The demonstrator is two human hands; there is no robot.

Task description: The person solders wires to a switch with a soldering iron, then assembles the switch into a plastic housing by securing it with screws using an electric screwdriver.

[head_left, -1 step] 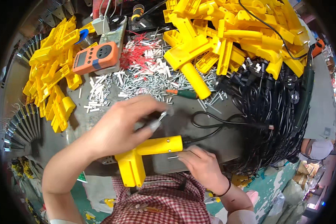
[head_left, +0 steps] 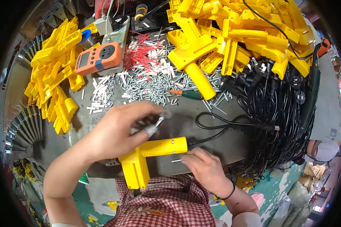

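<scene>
A yellow T-shaped plastic housing (head_left: 163, 148) lies near the table's front edge, with two metal fasteners in its arm and a black cable (head_left: 208, 139) leaving its right end. My left hand (head_left: 119, 123) is above the housing's left part. Its curled fingers and white-wrapped thumb pinch a small shiny metal piece (head_left: 160, 120), blurred and perhaps a screw. Beside the cable end, my right hand (head_left: 205, 166) is closed, with a thin metal screw (head_left: 176, 161) sticking out to the left from the fingertips. The rest of that screw is hidden by the fingers.
Loose screws (head_left: 147, 89) and white tubes (head_left: 98, 92) cover the middle. Yellow shells lie in a left pile (head_left: 53, 75) and a right pile (head_left: 250, 34). An orange meter (head_left: 98, 58), a green-handled screwdriver (head_left: 191, 94) and bundled black cables (head_left: 269, 132) surround the work area.
The whole view has shifted slightly. Within my left hand, the fingers and metal piece have moved a little; the right hand and housing stay in place.
</scene>
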